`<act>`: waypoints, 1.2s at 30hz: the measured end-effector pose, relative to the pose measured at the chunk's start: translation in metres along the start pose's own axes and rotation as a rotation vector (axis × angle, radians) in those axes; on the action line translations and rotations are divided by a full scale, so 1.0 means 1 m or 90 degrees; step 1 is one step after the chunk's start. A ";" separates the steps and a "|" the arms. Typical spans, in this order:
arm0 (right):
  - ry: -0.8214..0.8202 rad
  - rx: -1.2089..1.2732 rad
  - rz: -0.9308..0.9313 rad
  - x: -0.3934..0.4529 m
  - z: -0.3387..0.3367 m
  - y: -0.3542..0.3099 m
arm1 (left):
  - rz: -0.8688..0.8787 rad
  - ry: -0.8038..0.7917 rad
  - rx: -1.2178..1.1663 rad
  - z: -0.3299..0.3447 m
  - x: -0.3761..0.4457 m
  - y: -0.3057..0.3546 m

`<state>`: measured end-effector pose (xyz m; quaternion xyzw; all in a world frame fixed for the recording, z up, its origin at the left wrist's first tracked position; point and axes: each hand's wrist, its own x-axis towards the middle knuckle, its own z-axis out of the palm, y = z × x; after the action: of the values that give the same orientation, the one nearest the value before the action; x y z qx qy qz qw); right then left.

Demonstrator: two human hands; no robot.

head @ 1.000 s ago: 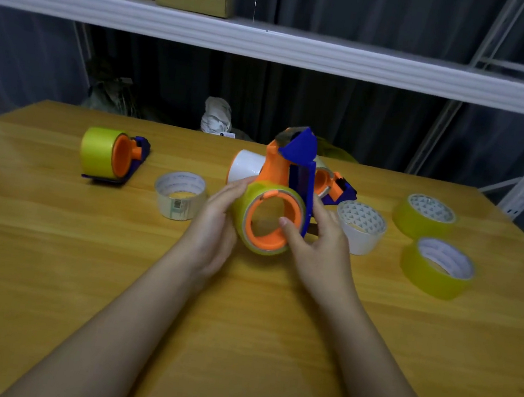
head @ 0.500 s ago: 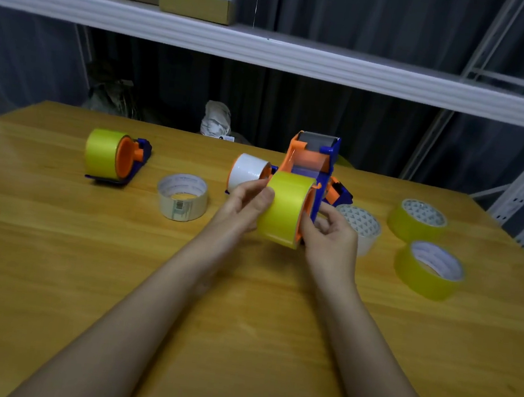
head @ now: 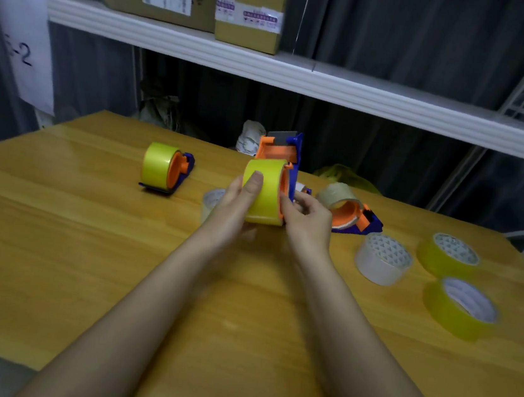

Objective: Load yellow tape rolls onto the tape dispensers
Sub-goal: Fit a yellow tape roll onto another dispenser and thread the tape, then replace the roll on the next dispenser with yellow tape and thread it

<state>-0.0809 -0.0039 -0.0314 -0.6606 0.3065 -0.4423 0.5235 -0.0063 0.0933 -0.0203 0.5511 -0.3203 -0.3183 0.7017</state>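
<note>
Yellow roll [head: 265, 195] on its dispenser [head: 284, 155], held up between both hands above the worktop [head: 83, 242].

Head view: the roll stands on edge, its axis running left to right, seated on the orange hub with the blue frame on its right side and the cutter end pointing up and away. The left hand [head: 235, 206] lies on the roll's left, thumb pressed flat on the tape face, fingers curled around underneath, so it is nearer the tape. The right hand [head: 306, 218] grips the frame side, fingers bent around it. The roll looks glossy, wide and full, with no free end that I can see. A second loaded dispenser [head: 165, 170] sits to the left; two spare yellow rolls [head: 458, 308] lie flat at right.
</note>
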 end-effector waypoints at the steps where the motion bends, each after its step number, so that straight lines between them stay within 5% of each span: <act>1: -0.015 0.001 0.011 0.002 0.010 -0.002 | 0.005 0.022 0.024 -0.007 0.001 0.002; 8: -0.137 -0.066 0.026 0.009 0.064 -0.002 | 0.014 0.158 0.119 -0.057 0.022 0.024; 13: -0.271 -0.464 -0.218 0.007 0.060 0.000 | -0.026 0.155 0.253 -0.083 0.043 0.029; 18: -0.411 -0.759 -0.294 0.009 0.056 0.010 | -0.045 0.141 0.319 -0.087 0.061 0.034; 36: -0.304 -0.531 -0.256 -0.013 -0.009 -0.013 | -0.185 0.165 0.427 -0.081 0.089 0.007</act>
<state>-0.0956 0.0071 -0.0218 -0.9413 0.1954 -0.2113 0.1762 0.1121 0.0694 -0.0198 0.8253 -0.2335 -0.2198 0.4647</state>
